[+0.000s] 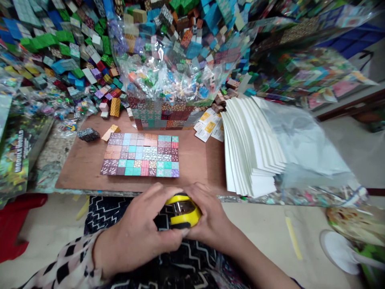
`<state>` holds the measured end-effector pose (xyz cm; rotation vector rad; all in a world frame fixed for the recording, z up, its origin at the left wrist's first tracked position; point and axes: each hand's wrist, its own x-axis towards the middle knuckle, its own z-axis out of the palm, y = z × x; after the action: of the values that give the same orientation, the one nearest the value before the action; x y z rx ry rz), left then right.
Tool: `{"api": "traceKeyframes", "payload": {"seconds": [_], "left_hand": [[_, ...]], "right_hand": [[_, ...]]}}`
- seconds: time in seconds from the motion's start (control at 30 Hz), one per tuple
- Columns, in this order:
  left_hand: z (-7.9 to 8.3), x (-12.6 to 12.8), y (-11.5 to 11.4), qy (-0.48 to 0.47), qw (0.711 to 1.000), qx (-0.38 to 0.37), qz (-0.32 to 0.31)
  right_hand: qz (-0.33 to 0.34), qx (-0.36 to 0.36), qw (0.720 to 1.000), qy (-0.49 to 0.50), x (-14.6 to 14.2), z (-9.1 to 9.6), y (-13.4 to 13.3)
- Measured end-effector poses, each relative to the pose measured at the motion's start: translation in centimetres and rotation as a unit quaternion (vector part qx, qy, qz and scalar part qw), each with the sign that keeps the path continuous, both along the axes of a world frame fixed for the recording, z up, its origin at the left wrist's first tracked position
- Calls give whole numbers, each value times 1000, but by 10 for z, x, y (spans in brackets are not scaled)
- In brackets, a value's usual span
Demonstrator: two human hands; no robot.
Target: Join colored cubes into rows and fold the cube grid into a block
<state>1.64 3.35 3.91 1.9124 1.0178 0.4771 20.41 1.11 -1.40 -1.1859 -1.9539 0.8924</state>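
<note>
Above my lap, just in front of the table's edge, both of my hands hold a rounded yellow and black tool [186,212] with a shiny, dark middle. Its exact kind does not show clearly. My left hand [141,226] grips its left side, thumb below and fingers above. On the right side, my right hand [209,212] is wrapped round it, and its fingers are partly hidden. Beyond my hands, a flat block of many small patterned cubes [141,155] lies on the brown board [84,164]. A few loose blocks [89,135] lie near its far left corner.
A stack of white sheets [249,148] and a clear plastic bag [313,148] lie on the right. Small printed cards [207,124] lie beside the stack. Behind stands an open clear bag of blocks [180,72], amid heaped coloured blocks [72,48]. Printed packaging [18,156] is at left.
</note>
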Motion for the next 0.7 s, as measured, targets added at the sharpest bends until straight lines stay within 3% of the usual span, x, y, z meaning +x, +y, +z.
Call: {"api": "traceKeyframes", "payload": {"seconds": [0.3, 0.7], "left_hand": [[-4, -15, 2, 7, 995, 84, -49], [-7, -19, -1, 30, 974, 214, -75]], "right_hand": [[1, 106, 983, -148, 6, 14, 2], [4, 152, 978, -140, 4, 15, 0]]}}
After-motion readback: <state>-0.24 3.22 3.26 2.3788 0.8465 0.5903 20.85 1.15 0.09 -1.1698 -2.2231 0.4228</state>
